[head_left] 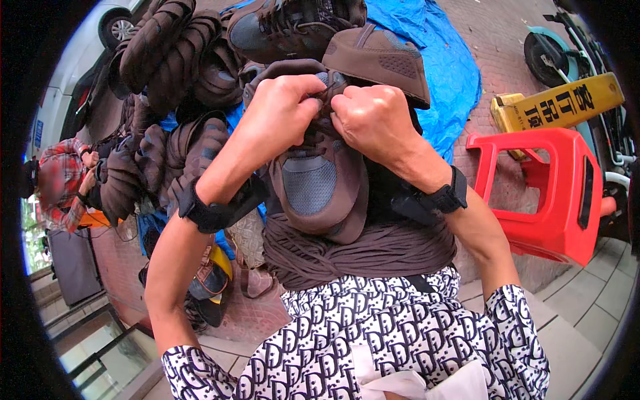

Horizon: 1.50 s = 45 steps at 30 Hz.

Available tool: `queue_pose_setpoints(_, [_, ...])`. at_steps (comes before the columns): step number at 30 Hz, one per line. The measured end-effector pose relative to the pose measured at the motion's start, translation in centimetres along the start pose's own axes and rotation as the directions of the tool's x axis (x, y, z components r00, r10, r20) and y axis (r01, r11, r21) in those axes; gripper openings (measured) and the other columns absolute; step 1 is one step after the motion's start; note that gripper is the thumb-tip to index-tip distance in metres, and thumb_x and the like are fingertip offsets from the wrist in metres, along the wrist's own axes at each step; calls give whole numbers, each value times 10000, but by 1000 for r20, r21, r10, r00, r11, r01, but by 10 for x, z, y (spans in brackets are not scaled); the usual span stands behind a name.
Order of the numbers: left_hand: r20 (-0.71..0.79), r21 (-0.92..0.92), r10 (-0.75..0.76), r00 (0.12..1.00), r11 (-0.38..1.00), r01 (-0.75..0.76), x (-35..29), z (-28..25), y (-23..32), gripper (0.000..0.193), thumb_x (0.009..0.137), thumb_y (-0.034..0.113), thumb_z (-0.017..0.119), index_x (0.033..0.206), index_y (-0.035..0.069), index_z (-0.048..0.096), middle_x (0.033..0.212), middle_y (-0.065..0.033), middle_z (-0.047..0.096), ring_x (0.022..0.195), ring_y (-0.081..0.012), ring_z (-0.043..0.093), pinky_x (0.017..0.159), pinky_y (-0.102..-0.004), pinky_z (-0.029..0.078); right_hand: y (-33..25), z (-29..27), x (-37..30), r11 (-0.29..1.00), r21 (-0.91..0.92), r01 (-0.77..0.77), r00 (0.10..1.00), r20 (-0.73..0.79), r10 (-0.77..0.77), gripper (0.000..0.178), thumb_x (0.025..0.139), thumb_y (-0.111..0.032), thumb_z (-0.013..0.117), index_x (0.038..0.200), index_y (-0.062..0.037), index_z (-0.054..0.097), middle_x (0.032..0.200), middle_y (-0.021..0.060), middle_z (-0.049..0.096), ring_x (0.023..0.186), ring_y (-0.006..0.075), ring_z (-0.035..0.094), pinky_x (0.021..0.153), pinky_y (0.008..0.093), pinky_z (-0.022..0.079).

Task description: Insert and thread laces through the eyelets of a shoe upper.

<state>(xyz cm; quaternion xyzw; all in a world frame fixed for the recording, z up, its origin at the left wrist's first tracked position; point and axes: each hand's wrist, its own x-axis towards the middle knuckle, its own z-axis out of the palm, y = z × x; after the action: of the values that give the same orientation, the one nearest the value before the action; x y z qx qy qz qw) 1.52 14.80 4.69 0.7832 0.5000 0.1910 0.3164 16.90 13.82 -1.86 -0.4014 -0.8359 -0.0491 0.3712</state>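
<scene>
A brown shoe upper with a blue-grey mesh toe lies over my lap, its toe pointing toward me. My left hand is closed at the left side of its lacing opening. Opposite, my right hand is closed with curled fingers at the right side. My fingertips pinch at the upper's throat; whether a lace is also between them is hidden. Across my lap lies a thick bundle of brown shoelaces. Just beyond my hands is another brown upper, heel outward, and a laced one sits behind it.
Stacked uppers pile up at the far left. A blue tarp spreads behind them. At right stand a red plastic stool, a yellow sign box and a bicycle-like vehicle. A person in a plaid shirt works at left, near a parked car.
</scene>
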Motion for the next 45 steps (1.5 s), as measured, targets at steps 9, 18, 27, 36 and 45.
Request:
queue_pose_setpoints(9, [337, 94, -95, 937, 993, 67, 12, -14, 3, 136, 743, 24, 502, 855, -17, 566, 564, -59, 526, 416, -117, 515, 395, -266, 420, 16, 6, -9, 940, 341, 28, 1000, -10, -26, 131, 650, -210, 616, 621, -84, 593, 629, 63, 574, 596, 231, 584, 549, 342, 472])
queue_pose_setpoints(18, [332, 116, -77, 940, 992, 40, 8, -9, 2, 88, 773, 33, 501, 822, -34, 533, 552, -86, 513, 423, -148, 529, 412, -290, 441, 10, 5, -14, 886, 410, -216, 974, 26, 225, 187, 613, -211, 665, 665, -71, 552, 629, 95, 554, 572, 267, 565, 513, 356, 448])
queue_pose_setpoints(27, [323, 345, -99, 941, 938, -20, 3, -21, 9, 149, 749, 56, 461, 786, -53, 557, 586, -209, 552, 472, -266, 587, 475, -374, 470, 7, -5, 4, 827, 549, -117, 991, 16, 129, 444, 629, -97, 695, 1060, -90, 589, 697, 47, 542, 598, 161, 529, 566, 282, 452])
queue_pose_setpoints(36, [268, -218, -197, 943, 941, 259, -21, -39, 6, 102, 817, 86, 460, 797, 25, 540, 633, 2, 525, 487, -65, 521, 422, -193, 401, -7, -5, 22, 951, 303, 59, 998, -7, -60, 157, 625, -192, 652, 737, -89, 613, 677, 54, 548, 673, 236, 572, 586, 339, 474])
queue_pose_setpoints(45, [182, -449, 68, 981, 893, 22, -3, -48, -6, 178, 860, 93, 488, 1009, 8, 537, 842, -36, 586, 735, -119, 612, 633, -231, 485, 0, -25, 14, 564, 779, -275, 957, 163, 241, 92, 654, -45, 635, 709, 28, 623, 667, 44, 568, 618, 104, 525, 563, 222, 401])
